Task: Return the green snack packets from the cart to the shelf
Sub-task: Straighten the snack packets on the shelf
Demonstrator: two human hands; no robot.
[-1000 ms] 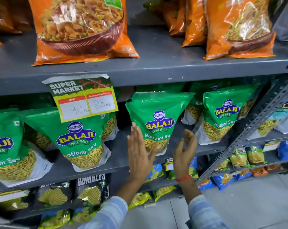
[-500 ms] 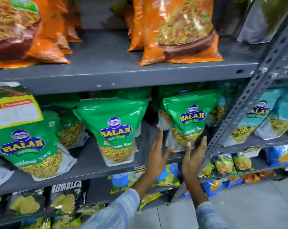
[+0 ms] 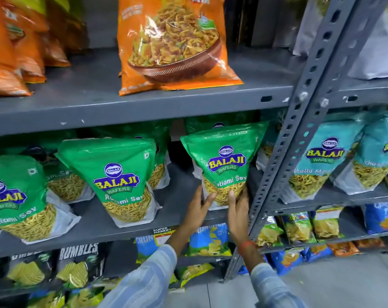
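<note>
— On the middle shelf (image 3: 130, 227), beside the grey upright post (image 3: 284, 165), what stands there?
— One green snack packet (image 3: 225, 156), glossy, upright, with a clear window of yellow strands low down.
— And the hands?
— Left hand (image 3: 196, 213) and right hand (image 3: 238, 213) clasp its lower corners, fingers curled on its front.
— Different from a second ago?
— Yes. Both palms were open then, off any pack, before the neighbouring green packet (image 3: 119, 174).

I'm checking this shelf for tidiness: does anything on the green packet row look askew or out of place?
Nothing is spilled or torn. The green packets lean at uneven angles; the far-left packet tilts most and overhangs the shelf edge. Both hands, left hand and right hand, press the base of the rightmost packet beside the upright post.
</note>
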